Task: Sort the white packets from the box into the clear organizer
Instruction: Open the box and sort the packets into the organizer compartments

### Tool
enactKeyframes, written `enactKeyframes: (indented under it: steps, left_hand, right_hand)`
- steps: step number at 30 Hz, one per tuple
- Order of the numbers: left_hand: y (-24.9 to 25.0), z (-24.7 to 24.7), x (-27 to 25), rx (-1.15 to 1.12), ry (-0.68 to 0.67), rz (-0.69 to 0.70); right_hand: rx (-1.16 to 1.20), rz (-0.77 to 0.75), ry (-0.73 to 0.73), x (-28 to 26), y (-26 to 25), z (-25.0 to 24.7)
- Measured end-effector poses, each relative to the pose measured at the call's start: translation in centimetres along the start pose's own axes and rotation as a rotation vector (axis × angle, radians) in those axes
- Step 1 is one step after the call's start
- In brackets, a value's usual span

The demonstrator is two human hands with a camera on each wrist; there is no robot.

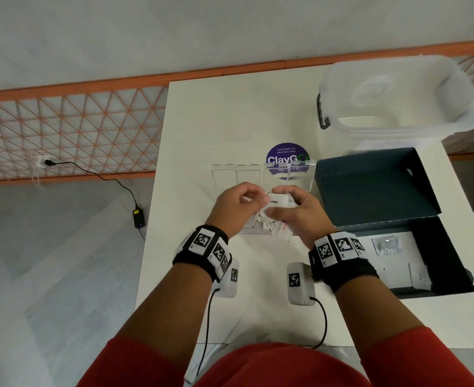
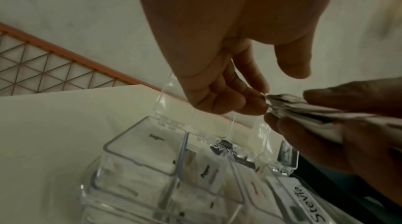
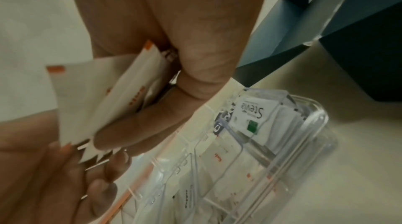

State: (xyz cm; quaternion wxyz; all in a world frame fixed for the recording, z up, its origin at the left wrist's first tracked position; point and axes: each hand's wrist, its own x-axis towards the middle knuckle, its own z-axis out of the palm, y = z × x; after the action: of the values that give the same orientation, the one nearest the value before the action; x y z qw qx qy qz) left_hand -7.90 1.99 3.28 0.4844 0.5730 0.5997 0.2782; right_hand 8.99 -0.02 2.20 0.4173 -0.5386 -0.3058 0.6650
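Both hands over the clear organizer (image 3: 272, 150), mid-counter (image 1: 202, 121). Right hand (image 1: 294, 216) grips a fanned stack of white packets (image 3: 104, 100) between thumb and fingers. Left hand (image 1: 234, 210) pinches the stack's far edge with its fingertips (image 2: 254, 102). Organizer compartments hold sorted packets (one reads Stevia). Dark box (image 1: 383, 191) open at right.

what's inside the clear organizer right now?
The clear organizer holds white packets in several compartments; the end one has Stevia packets. Lower layers and counts are hidden by overlap and both hands.
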Motion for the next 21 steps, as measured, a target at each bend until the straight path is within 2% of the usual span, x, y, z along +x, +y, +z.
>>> enactKeyframes:
  steps: [7,11,21]
  left_hand:
    - [1.7,-2.5,-1.3,0.001,-0.082,-0.011]
    - [2.3,-2.9,-1.7,0.013,-0.106,-0.006]
    - [2.9,-2.5,-1.8,-0.115,0.062,0.074]
  right_hand:
    - [-0.238,-0.08,-0.116,-1.6,-1.8,1.0]
    - [-0.23,-0.068,-0.133,-2.3,-2.4,0.4]
    - [-0.182,-0.061,-0.123,-2.6,-3.0,0.8]
